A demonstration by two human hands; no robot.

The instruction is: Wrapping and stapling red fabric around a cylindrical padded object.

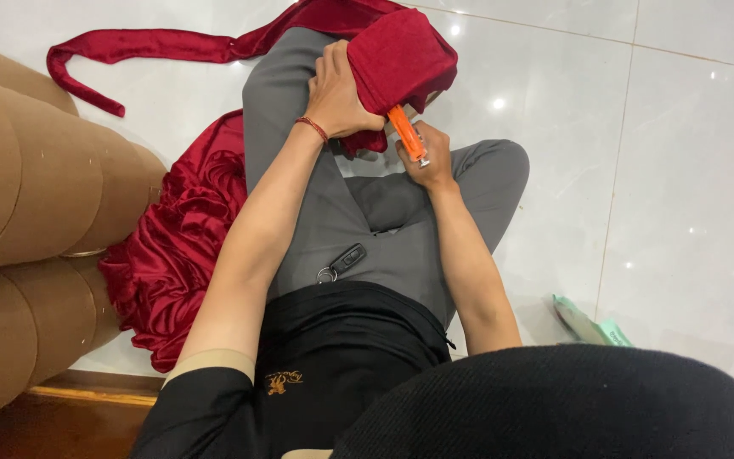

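Observation:
I sit on a white tiled floor with my grey-trousered legs drawn up. My left hand (337,93), with a red thread band at the wrist, grips a bunched fold of dark red velvet cloth (401,55) over my raised knee. My right hand (426,153) holds an orange tool (407,134) with a metal tip, pressed against the underside of that fold. The red cloth trails left in a long strip (138,47) and lies gathered in ruffles (180,246) beside my left thigh.
A tan padded sofa (19,212) with a wooden base stands at the left. A black key fob with a ring (343,261) rests on my lap. A green packet (592,323) lies on the tiles at the right.

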